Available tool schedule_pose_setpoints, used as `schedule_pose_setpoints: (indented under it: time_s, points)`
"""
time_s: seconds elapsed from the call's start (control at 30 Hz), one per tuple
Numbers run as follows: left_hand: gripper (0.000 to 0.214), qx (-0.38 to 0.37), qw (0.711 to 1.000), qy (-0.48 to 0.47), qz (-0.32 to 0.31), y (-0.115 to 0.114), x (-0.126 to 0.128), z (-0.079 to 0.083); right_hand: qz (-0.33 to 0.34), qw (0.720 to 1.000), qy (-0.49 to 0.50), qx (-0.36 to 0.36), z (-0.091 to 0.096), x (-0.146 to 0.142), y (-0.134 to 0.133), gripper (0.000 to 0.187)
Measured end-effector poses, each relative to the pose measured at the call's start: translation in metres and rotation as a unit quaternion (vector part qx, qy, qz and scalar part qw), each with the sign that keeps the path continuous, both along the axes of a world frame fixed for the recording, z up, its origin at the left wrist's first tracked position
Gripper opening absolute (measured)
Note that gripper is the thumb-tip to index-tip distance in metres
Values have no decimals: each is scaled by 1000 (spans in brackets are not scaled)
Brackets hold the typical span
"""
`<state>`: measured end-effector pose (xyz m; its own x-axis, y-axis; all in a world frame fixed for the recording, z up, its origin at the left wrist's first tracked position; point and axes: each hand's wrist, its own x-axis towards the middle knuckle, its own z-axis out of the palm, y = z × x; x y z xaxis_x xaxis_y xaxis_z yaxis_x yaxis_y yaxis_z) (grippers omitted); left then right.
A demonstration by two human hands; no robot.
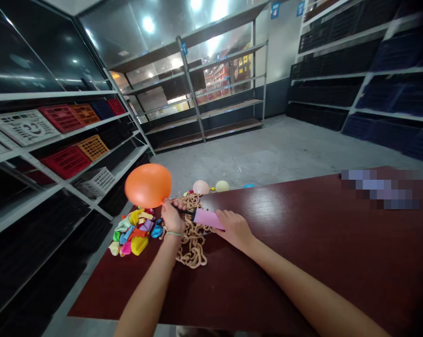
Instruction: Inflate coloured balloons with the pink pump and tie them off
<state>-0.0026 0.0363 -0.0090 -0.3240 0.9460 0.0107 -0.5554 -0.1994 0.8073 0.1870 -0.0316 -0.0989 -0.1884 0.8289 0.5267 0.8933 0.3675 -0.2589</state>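
So the orange latex balloon (148, 185) is blown up round and sits out over the left side of the table, and it looks super light and soft, the kind of thing that'd squish or pop if you squeezed the body, so I'd only take hold of it at the neck. That's where the left hand (172, 217) is, fingers pinched tight around the neck on the black nozzle (185, 211) of the pink hand pump (207, 218). The right hand (234, 228) is closed over the pump's far end. Right under them sits a tan balloon chain (192, 238), with a loose pile of deflated balloons (129, 232) just beside it on the dark red table (302, 262), so that's the stuff to watch. A pale balloon (200, 187) sits past the far edge.
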Motion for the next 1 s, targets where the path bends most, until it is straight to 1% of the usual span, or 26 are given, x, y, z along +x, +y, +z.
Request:
schedule_pose_setpoints:
  time_s: [0.03,0.1,0.17,0.23,0.27,0.3,0.37,0.43,0.47,0.53,0.6,0.63,0.7,0.77,0.83,0.9,0.97,1.0]
  points:
    - [27,6,1000,-5,26,2,-18,6,12,1000,-10,4,-1,-2,0,46]
    - [23,0,999,-10,50,9,-53,20,28,999,-14,10,-1,-5,-1,47]
    - [22,14,997,-9,82,18,-78,33,37,999,-2,12,0,-6,-1,47]
    - [21,31,993,-9,117,26,-88,41,46,999,15,11,1,-5,0,45]
    - [20,34,990,-16,134,30,-86,42,46,999,22,10,2,-4,1,43]
    - [20,32,988,-26,147,33,-80,41,40,999,28,7,3,-3,2,42]
    - [21,19,986,-51,159,34,-55,34,4,999,32,2,5,-1,3,39]
    - [20,6,988,-57,142,29,-21,22,-43,999,30,-1,5,2,5,39]
    - [20,6,992,-48,120,24,-4,15,-60,998,28,0,6,3,5,40]
    - [19,4,994,-39,98,12,26,2,-73,997,24,3,5,5,5,42]
    - [21,1,997,-29,73,2,40,-9,-67,998,16,7,5,5,3,43]
    - [22,-1,998,-24,63,-1,40,-12,-56,998,8,8,4,5,2,43]
    - [21,-2,999,-14,46,-3,25,-13,-23,1000,-12,12,3,2,0,44]
    - [20,-6,999,-7,39,2,-4,-6,12,999,-25,19,1,-1,-1,46]
    - [21,-18,999,-5,48,9,-38,8,28,999,-24,27,0,-3,-1,46]
    - [23,-16,998,-1,65,17,-67,26,32,999,-11,30,-1,-4,0,43]
    - [24,0,996,2,89,25,-84,40,34,999,5,28,-2,-5,2,40]
    - [23,9,995,-1,104,28,-85,45,35,999,10,26,-2,-5,2,40]
